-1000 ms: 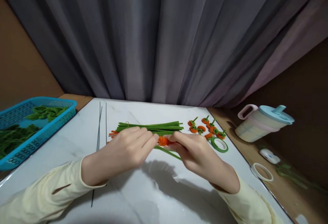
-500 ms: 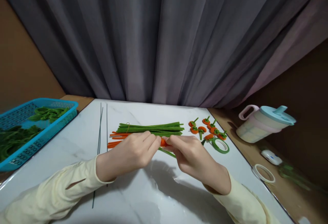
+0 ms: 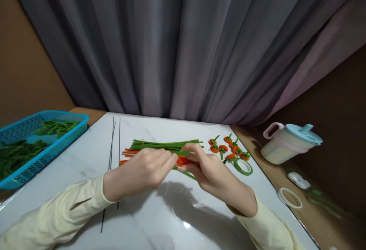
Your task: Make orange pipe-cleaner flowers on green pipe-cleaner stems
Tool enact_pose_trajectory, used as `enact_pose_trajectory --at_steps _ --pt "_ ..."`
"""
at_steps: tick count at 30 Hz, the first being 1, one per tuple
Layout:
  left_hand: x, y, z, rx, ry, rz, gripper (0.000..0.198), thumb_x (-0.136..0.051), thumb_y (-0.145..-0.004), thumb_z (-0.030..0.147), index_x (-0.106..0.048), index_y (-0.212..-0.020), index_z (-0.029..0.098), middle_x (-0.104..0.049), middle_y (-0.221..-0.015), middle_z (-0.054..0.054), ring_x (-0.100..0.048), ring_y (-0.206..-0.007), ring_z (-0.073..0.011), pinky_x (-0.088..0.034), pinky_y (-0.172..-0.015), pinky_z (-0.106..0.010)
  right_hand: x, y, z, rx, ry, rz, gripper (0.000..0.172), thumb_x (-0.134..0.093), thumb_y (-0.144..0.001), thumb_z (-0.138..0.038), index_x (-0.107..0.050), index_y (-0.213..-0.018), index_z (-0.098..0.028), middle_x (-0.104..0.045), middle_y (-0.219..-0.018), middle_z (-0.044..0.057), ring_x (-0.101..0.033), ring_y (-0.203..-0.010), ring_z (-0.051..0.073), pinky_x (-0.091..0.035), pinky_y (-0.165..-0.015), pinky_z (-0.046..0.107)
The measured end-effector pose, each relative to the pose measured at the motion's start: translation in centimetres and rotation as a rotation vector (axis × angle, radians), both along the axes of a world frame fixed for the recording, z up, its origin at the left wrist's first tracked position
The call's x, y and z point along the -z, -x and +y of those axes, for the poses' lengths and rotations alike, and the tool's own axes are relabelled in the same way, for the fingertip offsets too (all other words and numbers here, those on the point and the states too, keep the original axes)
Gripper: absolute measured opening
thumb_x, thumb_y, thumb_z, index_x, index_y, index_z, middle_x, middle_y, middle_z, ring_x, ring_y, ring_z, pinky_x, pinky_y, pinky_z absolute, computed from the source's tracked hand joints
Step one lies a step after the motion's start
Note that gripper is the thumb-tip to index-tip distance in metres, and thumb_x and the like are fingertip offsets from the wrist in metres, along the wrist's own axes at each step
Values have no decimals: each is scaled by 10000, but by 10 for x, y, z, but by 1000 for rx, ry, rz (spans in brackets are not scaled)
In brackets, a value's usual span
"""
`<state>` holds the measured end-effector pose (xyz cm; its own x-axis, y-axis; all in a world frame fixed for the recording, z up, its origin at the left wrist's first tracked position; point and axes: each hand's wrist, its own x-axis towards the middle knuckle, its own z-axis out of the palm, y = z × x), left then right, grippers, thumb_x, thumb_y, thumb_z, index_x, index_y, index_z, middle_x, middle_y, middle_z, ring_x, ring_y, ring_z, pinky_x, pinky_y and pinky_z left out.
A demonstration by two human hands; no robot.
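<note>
Both my hands meet over the middle of the table around a small orange piece of bent pipe cleaner (image 3: 182, 161). My left hand (image 3: 148, 168) is closed, its fingertips pinching the left side of the piece. My right hand (image 3: 207, 166) curls its thumb and fingers around the right side, with the index finger arched above. Behind them lies a bundle of green pipe cleaners (image 3: 166, 143). Orange pipe cleaners (image 3: 130, 152) stick out past my left hand, which partly covers them. A green stem (image 3: 187, 174) shows just beneath the piece; its end is hidden.
Several small orange pipe-cleaner fruits (image 3: 223, 148) with green tops lie at the right, beside a green tape roll (image 3: 249, 172). Thin dark wires (image 3: 110, 151) lie at the left. A blue basket (image 3: 68, 132) holds green bundles. A lidded jug (image 3: 281, 145) and white tape roll (image 3: 299, 203) sit far right.
My right hand's fingers have opened wider around the orange piece, and the index finger has lifted. More of the orange shows. My left hand keeps its pinch; the view has shifted slightly.
</note>
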<state>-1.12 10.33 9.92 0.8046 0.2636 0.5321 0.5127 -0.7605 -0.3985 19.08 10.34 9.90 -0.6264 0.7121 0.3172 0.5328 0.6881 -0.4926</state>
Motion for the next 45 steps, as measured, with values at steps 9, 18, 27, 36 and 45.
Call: enact_pose_trajectory --at_steps 9,18,27,36,45 --pt "2 -3 -1 -19 -105 -52 252 -319 -825 -16 -500 -737 136 -441 -520 17 -399 -453 -126 -263 -421 -260 -5 -5 6 27 -297 -163 413 -330 -964 -392 -428 -629 -173 -432 -529 -22 -349 -453 93 -235 -469 236" --pt "5 -7 0 22 -120 -132 271 -300 -792 -6 -468 -665 165 -402 -465 24 -361 -403 -130 -239 -389 -280 2 2 1 -9 -308 -95 381 -331 -966 -271 -376 -597 -187 -388 -525 -25 -315 -452 97 -222 -471 244" --pt "4 -7 0 51 -128 -143 247 -310 -810 13 -505 -723 136 -430 -463 19 -390 -401 -136 -252 -383 -286 5 2 0 -11 -300 -80 351 -361 -957 -266 -397 -618 -183 -399 -534 -22 -324 -456 98 -225 -472 245" --pt "1 -3 1 41 -136 -101 272 -308 -846 20 -535 -734 120 -472 -489 11 -420 -423 -129 -264 -389 -274 3 2 0 -10 -359 -64 336 -364 -957 -232 -430 -633 -171 -418 -531 -20 -342 -460 94 -247 -470 239" --pt "-31 15 10 40 870 -146 307 -394 -935 367 -601 -1025 160 -654 -804 -22 -593 -662 -110 -419 -568 -193 -11 -8 -3 65 -872 -192 209 -384 -934 -129 -565 -838 -88 -505 -545 12 -418 -486 121 -262 -449 266"
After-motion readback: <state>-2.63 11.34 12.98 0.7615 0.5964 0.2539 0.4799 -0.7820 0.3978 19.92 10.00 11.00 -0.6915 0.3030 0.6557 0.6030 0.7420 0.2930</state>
